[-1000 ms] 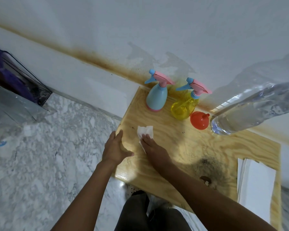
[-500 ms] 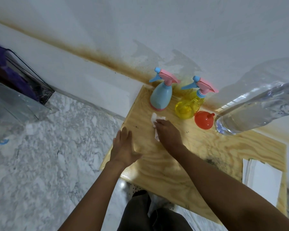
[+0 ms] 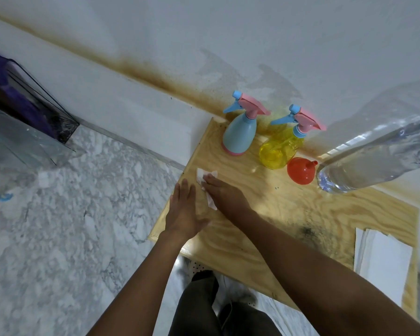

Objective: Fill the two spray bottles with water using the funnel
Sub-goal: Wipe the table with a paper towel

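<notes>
My right hand (image 3: 224,196): fingers flat, pressing tissue (image 3: 205,174) onto board (image 3: 264,214). My left hand (image 3: 183,212): spread flat, just beside. Beyond my fingertips: blue spray bottle (image 3: 238,133), yellow spray bottle (image 3: 278,151), funnel (image 3: 301,173), water bottle (image 3: 374,161). Step, I judge: wiping; next needs a sprayer unscrewed, funnel seated

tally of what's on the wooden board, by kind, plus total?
spray bottles: 2 (blue bottle, yellow bottle)
funnel: 1
water bottle: 1
tissue: 1, under the right hand
paper stack: 1
total: 6
</notes>
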Demonstrator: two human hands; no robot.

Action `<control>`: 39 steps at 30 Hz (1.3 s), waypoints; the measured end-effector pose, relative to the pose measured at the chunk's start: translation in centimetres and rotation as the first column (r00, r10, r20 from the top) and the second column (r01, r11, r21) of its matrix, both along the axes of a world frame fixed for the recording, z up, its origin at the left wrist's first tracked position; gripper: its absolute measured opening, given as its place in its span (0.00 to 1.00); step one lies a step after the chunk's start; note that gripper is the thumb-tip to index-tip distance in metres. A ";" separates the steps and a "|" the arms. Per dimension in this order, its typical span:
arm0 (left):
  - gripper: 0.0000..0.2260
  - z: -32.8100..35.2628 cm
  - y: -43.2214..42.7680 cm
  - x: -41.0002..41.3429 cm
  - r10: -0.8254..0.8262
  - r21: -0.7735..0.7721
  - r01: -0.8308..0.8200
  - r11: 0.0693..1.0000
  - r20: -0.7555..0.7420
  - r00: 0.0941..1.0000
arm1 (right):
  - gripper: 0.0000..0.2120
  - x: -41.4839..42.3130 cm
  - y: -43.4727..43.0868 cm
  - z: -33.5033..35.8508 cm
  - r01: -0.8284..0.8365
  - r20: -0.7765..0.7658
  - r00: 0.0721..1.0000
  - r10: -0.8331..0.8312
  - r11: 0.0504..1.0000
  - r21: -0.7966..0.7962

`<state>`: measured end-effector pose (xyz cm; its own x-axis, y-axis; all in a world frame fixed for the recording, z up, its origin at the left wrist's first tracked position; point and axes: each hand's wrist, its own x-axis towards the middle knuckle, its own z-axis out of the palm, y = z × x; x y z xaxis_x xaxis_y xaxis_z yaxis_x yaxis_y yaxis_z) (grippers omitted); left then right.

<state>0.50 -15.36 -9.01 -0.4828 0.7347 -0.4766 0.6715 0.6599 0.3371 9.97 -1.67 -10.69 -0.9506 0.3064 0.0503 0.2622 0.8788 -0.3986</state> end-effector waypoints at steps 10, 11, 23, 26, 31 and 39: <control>0.52 0.0 0.1 0.0 0.061 -0.020 -0.059 0.998 0.065 0.996 | 0.22 5.6 2.1 0.8 0.270 0.065 0.961 -0.269 0.963 0.003; 0.53 0.0 0.1 0.1 0.065 -0.019 -0.063 0.998 0.066 0.996 | 0.23 6.5 1.5 0.9 0.274 0.059 0.960 -0.274 0.962 0.011; 0.33 4.5 1.9 2.5 0.093 0.042 -0.097 0.994 0.091 0.991 | 0.09 14.2 0.4 8.3 0.516 0.100 0.848 -0.521 0.765 -0.385; 0.27 6.7 3.4 6.1 0.096 0.219 -0.126 0.968 0.141 0.985 | 0.09 18.2 1.0 10.5 0.587 0.017 0.774 -0.633 0.707 -0.394; 0.23 9.9 6.2 13.6 0.039 0.361 -0.098 0.928 0.167 0.985 | 0.12 25.4 1.6 13.4 0.651 -0.005 0.689 -0.724 0.622 -0.436; 0.22 12.4 10.4 26.3 -0.197 0.396 0.103 0.912 0.206 0.958 | 0.15 38.2 2.2 16.2 0.721 -0.099 0.566 -0.818 0.550 -0.420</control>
